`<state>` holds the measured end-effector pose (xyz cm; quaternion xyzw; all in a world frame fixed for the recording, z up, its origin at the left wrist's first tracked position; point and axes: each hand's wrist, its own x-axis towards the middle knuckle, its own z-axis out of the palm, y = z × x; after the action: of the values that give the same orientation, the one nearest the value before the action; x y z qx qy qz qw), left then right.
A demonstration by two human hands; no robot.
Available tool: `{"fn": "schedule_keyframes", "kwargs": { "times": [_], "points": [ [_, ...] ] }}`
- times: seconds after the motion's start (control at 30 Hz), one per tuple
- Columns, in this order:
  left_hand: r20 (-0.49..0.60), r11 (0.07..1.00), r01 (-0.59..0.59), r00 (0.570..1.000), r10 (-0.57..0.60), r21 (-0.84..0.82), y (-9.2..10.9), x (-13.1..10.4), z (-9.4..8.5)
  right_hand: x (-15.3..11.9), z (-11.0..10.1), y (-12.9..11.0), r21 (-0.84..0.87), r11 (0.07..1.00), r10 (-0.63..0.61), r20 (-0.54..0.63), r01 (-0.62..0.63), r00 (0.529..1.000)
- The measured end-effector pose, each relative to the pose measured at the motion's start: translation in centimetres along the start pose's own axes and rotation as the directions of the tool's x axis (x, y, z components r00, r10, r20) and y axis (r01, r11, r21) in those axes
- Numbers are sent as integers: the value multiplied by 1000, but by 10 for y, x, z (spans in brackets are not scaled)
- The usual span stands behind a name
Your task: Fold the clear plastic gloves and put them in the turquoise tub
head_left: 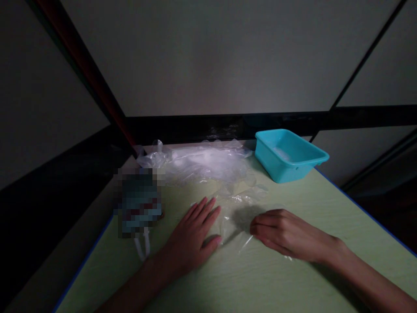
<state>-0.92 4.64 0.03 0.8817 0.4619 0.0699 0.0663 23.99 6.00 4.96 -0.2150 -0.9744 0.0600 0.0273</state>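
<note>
A clear plastic bag [236, 217] lies spread on the table between my hands. My left hand [198, 232] rests flat on its left side with the fingers apart. On the right, my right hand [276, 230] has its fingers pinched together at the bag's other side, gripping the thin film. Just beyond lies a pile of clear plastic bags [208, 163], crumpled and shiny.
A turquoise plastic basket [276, 167] stands at the back right, with something whitish inside. On the left sits a blurred-out item [140, 208] with white straps [143, 245]. The pale green table [228, 287] has blue edges and meets a panelled wall [208, 65].
</note>
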Motion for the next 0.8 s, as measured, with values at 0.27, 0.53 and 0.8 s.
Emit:
{"fn": "schedule_keyframes", "kwargs": {
  "times": [0.27, 0.53, 0.8],
  "points": [
    [19, 1000, 7, 1000, -8, 21, 1, 0, -1, -2, 7, 8, 52, 997, -42, -138, 50, 990],
    [8, 1000, 4, 1000, -4, 15, 2, 0, -2, -4, -1, 12, 390, 919, 112, -140, -49, 984],
    [-13, 1000, -3, 1000, 4, 5, 1, -1, -1, -10, -7, 22, 789, 610, 167, -36, -75, 985]
  ]
}}
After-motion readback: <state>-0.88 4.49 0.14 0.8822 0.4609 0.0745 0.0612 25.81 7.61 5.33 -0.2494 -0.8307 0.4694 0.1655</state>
